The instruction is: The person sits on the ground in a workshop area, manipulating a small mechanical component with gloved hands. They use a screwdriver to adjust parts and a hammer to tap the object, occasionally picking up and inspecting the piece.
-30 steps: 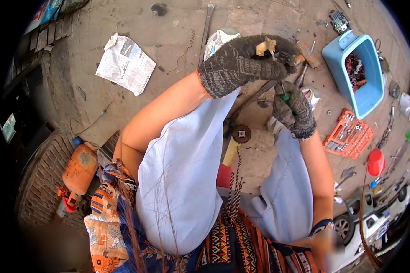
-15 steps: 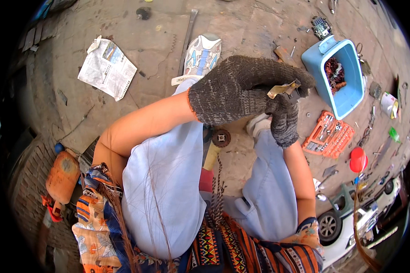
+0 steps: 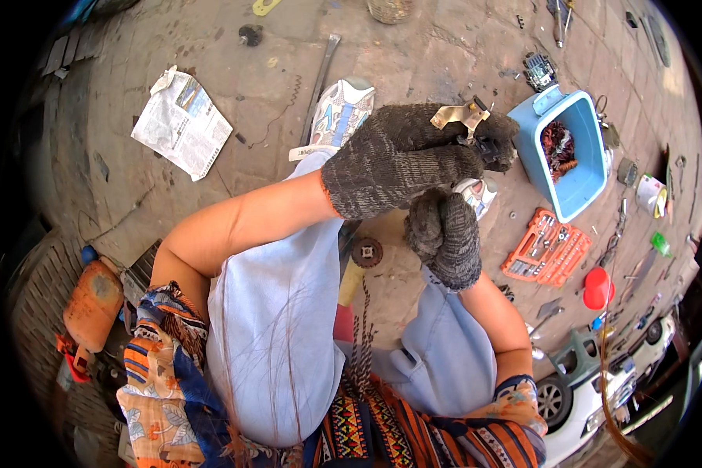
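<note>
My left hand [image 3: 402, 160], in a dark grey knitted glove, is closed around a small part with a brass-coloured metal bracket [image 3: 462, 117] and a black block [image 3: 490, 148]. The bracket sticks up above the fingers and the block shows at the fingertips. Just below, apart from that part, my right hand [image 3: 446, 238] wears a matching glove. Its fingers are curled together, and whatever they may hold is hidden. Both hands hover over my knees and the paved floor.
Right of my hands stands a light blue bin [image 3: 550, 148] with reddish-brown wire coils [image 3: 558, 148] inside. An orange socket set [image 3: 546, 248] and a red bowl [image 3: 598, 288] lie nearer. A newspaper sheet [image 3: 183, 125] and a metal bar [image 3: 321, 86] lie left. A round toothed part [image 3: 366, 252] sits between my legs.
My right hand has come off the part and moved down and left, fingers curled. My left hand keeps the part, whose brass bracket now points up. The view has shifted slightly.
</note>
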`<state>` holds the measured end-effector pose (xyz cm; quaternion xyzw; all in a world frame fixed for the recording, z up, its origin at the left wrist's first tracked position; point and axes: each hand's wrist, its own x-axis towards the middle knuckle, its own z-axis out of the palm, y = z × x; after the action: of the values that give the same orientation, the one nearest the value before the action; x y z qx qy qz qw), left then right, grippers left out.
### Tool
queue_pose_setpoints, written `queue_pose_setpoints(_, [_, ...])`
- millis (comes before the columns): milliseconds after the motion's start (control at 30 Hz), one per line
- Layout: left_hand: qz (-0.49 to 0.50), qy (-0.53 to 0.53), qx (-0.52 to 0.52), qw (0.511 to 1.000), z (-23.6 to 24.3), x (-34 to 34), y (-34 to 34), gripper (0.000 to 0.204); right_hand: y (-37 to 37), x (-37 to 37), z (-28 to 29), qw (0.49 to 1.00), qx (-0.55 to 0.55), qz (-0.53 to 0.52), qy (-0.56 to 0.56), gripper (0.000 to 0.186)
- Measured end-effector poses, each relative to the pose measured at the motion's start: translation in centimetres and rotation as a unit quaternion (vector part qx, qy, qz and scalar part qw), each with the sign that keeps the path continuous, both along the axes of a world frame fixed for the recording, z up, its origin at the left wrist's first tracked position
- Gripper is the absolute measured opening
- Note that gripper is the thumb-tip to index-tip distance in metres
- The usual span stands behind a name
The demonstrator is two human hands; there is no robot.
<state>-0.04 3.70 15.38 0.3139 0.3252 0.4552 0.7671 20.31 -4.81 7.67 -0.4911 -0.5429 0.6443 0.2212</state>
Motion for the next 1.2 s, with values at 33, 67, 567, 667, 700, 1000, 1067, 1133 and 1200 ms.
queue_pose_setpoints(33, [-0.006,0.038,0.020,0.999,0.0,-0.1,0.2,0.027,0.3,-0.1,0.1,1.000,0.003,-0.002,-0.027,0.024])
queue_pose_setpoints(67, [-0.012,0.075,0.041,0.996,0.1,-0.2,0.4,0.028,0.5,-0.2,0.4,0.998,0.004,-0.004,-0.055,0.024])
queue_pose_setpoints(567, [0.077,0.087,0.014,0.993,0.0,0.7,0.9,0.030,3.0,-2.4,3.0,0.977,0.185,0.002,-0.104,0.018])
queue_pose_setpoints(667, [0.040,0.032,-0.003,0.999,0.3,0.5,1.1,0.035,4.0,-3.1,2.7,0.757,-0.367,-0.096,0.532,0.019])
queue_pose_setpoints(700, [0.041,0.004,-0.004,0.999,0.1,0.5,1.1,0.035,3.9,-3.2,2.9,0.734,-0.398,-0.094,0.543,0.020])
queue_pose_setpoints(1000, [0.047,0.036,-0.004,0.998,-4.5,-0.6,0.6,0.032,5.3,-2.6,4.7,0.982,-0.057,-0.179,-0.028,0.024])
queue_pose_setpoints(1067, [0.039,0.078,0.017,0.996,-2.8,-0.5,1.3,0.039,5.2,-3.0,5.0,0.982,-0.018,-0.180,-0.054,0.024])
queue_pose_setpoints(1133, [0.043,0.060,0.014,0.997,-2.4,-0.5,1.7,0.044,5.1,-3.4,4.8,0.983,0.043,-0.175,-0.040,0.023])
queue_pose_setpoints(1200, [0.075,-0.161,-0.108,0.978,-3.4,-0.6,1.6,0.044,5.6,-3.5,5.4,0.979,0.148,-0.112,-0.087,0.023])
